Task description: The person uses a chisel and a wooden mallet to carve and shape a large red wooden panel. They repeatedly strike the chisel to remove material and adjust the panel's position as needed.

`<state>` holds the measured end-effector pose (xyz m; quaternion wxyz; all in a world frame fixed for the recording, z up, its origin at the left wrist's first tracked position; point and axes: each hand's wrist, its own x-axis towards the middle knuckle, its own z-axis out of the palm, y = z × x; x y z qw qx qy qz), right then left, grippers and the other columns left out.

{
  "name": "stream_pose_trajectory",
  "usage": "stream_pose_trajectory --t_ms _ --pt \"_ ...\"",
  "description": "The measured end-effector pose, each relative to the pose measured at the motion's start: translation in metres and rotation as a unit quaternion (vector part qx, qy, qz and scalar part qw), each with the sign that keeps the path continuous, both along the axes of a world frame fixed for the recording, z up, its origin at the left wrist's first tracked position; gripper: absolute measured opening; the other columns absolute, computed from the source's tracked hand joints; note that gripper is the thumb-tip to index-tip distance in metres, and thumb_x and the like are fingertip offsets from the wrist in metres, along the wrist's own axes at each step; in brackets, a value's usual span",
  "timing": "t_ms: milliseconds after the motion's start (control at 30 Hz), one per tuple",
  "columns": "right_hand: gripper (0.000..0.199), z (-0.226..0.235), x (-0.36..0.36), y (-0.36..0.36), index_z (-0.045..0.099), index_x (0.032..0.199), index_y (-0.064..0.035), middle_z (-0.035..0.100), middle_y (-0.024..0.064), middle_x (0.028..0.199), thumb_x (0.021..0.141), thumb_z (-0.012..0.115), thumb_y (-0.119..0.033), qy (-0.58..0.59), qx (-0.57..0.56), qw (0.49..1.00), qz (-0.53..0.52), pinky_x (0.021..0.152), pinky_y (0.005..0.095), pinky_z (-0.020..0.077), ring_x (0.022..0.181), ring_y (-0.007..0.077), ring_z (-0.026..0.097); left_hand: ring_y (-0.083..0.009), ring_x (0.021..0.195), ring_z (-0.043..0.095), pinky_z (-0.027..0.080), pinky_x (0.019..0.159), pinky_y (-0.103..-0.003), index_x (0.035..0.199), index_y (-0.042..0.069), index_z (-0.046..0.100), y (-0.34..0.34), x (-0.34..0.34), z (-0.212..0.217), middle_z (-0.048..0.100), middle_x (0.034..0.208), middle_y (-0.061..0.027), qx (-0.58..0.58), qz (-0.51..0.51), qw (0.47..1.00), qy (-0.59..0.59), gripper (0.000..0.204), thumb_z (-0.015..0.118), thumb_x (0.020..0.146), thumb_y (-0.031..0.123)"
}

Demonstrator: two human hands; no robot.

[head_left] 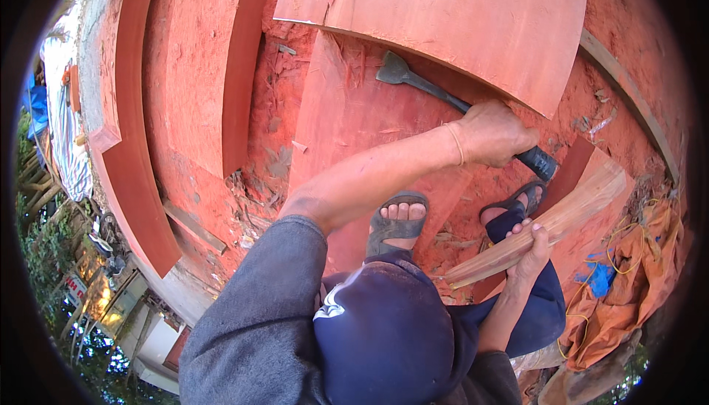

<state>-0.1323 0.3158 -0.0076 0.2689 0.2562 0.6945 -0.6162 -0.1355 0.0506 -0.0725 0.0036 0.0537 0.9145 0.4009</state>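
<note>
My left hand (493,135) is closed round the dark handle of a long chisel (436,92). Its broad, flared metal blade points to the far left, close by the lower edge of a large reddish wood slab (458,28). The black-wrapped handle end sticks out on the right of my fist. Lower right, my right hand (529,251) grips a tapered wooden club (550,226) around its middle, fingers partly hidden behind it. The club lies slantwise above my right leg, its thin end toward the lower left.
Thick reddish planks (203,72) and a curved beam (133,183) lie on the left. Red wood dust and shavings cover the ground. My sandalled feet (399,220) are close below the chisel. An orange tarp (628,279) with yellow cord lies at right, near a thin strip (631,98).
</note>
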Motion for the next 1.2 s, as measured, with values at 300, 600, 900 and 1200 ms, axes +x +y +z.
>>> stream_pose_trajectory --t_ms 300,600,900,1200 --pt "0.025 0.006 0.006 -0.021 0.056 0.101 0.0010 0.062 0.0072 0.077 0.083 0.067 -0.011 0.005 0.057 0.991 0.119 0.056 0.0304 0.0545 0.059 0.0160 0.062 -0.0377 0.067 0.067 0.048 0.056 -0.052 0.086 0.006 0.058 -0.005 -0.004 -0.005 0.064 0.066 -0.0140 -0.011 -0.016 0.999 -0.036 0.017 0.066 0.073 0.010" --pt "0.023 0.003 0.011 -0.011 0.055 0.101 0.0003 0.062 0.0088 0.078 0.084 0.063 -0.013 -0.048 0.060 0.994 0.083 0.055 0.0319 0.0544 0.060 0.0179 0.063 -0.0376 0.075 0.070 0.053 0.062 -0.051 0.090 0.006 0.063 -0.003 0.003 -0.009 0.068 0.074 -0.0167 -0.024 -0.035 0.997 -0.068 0.016 0.066 0.076 0.013" --pt "0.025 -0.002 0.007 -0.005 0.056 0.102 0.0011 0.062 0.0087 0.080 0.086 0.067 -0.015 -0.022 0.074 0.977 0.196 0.059 0.0319 0.0556 0.062 0.0176 0.062 -0.0359 0.072 0.069 0.052 0.059 -0.052 0.092 0.007 0.061 -0.020 0.010 -0.013 0.067 0.073 -0.0144 -0.073 -0.008 0.997 -0.034 0.017 0.066 0.078 0.016" --pt "0.027 0.001 -0.009 0.013 0.056 0.102 -0.0027 0.061 0.0089 0.094 0.089 0.066 -0.025 -0.018 -0.013 1.000 0.008 0.069 0.0346 0.0561 0.081 0.0192 0.063 -0.0333 0.069 0.071 0.053 0.058 -0.050 0.087 0.010 0.063 0.008 0.015 -0.004 0.068 0.068 -0.0120 -0.019 -0.018 1.000 -0.009 0.016 0.068 0.075 0.018"
